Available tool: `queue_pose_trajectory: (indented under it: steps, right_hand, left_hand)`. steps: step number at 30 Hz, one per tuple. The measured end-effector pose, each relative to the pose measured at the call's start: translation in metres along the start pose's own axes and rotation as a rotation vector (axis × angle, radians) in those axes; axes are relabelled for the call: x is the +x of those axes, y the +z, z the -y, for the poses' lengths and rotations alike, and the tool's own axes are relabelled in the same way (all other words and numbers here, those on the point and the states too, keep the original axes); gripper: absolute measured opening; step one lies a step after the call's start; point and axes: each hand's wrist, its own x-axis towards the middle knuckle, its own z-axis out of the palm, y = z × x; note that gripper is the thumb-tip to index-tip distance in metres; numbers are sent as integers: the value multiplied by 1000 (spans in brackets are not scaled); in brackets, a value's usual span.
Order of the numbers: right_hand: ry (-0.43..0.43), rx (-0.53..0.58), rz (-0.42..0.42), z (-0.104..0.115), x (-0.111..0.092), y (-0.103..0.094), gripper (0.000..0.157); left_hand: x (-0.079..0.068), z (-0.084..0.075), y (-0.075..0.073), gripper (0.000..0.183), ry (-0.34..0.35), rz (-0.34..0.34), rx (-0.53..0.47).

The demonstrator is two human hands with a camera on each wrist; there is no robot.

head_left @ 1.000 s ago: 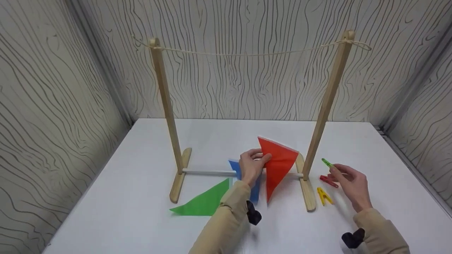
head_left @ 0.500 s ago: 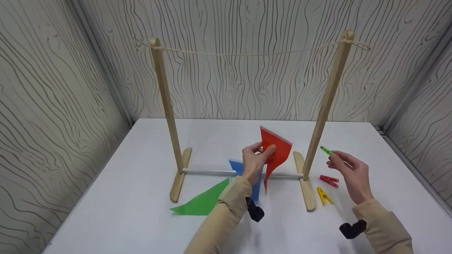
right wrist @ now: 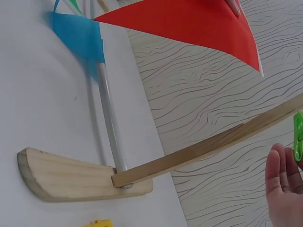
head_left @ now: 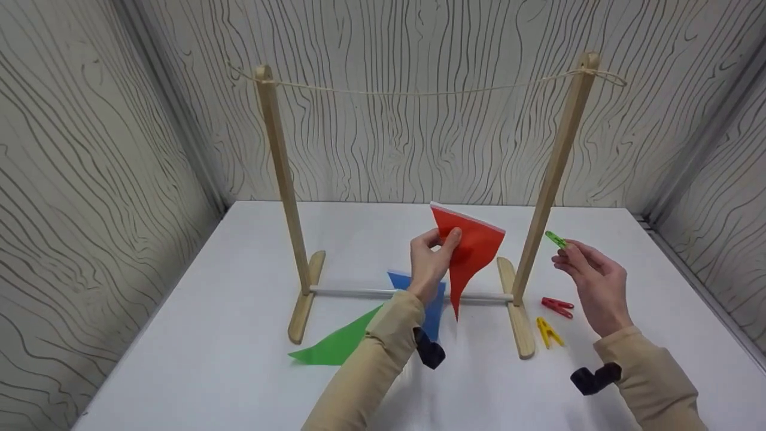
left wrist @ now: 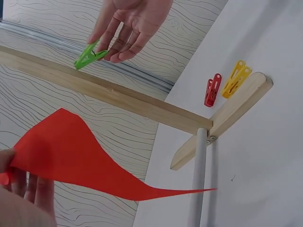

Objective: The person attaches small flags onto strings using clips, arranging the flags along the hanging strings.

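My left hand pinches a red triangular pennant between thumb and fingers. The pennant hangs point down above the table, its pale-edged top tilted down to the right. To the right of the stand, my right hand holds a green clothespin by one end in the fingertips; its other end points up and left. A string runs between the two wooden posts, well above both hands. Below the left hand a blue pennant lies over the stand's crossbar, and a green pennant lies on the table, partly behind the left sleeve.
The right wooden post rises between the red pennant and my right hand. A red clothespin and a yellow clothespin lie on the table by the right foot. The left post stands farther left. Wood-patterned panels enclose the table.
Both hands have risen, the left with the red pennant and the right with the green clothespin. The pennant's lower part has swung and now hangs narrower. The stand and things on the table stay put.
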Motion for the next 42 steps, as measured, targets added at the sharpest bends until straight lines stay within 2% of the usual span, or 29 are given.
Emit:
queue_pose_trajectory:
  steps: [7,11,15,21,25,35,42]
  right_hand:
    - [-15,213,9,6,2,8,28]
    - [-38,298,8,9,6,13,32]
    - [-55,374,27,15,11,19,27]
    - [-42,477,36,30,15,25,23]
    - [-62,567,61,39,20,28,23]
    - [-140,625,104,60,33,42,25]
    - [-191,647,115,78,42,55,25]
  left_hand:
    - [-1,-13,-1,32,33,8,5]
    - [-1,-23,-1,30,107,13,-28]
    - [-1,-35,-1,30,174,28,-72]
    - [-1,-49,0,32,206,60,-92]
    - [-1,-57,1,32,209,62,-98]
    - [1,-74,2,30,208,39,-69]
    - [3,-86,4,29,256,36,-103]
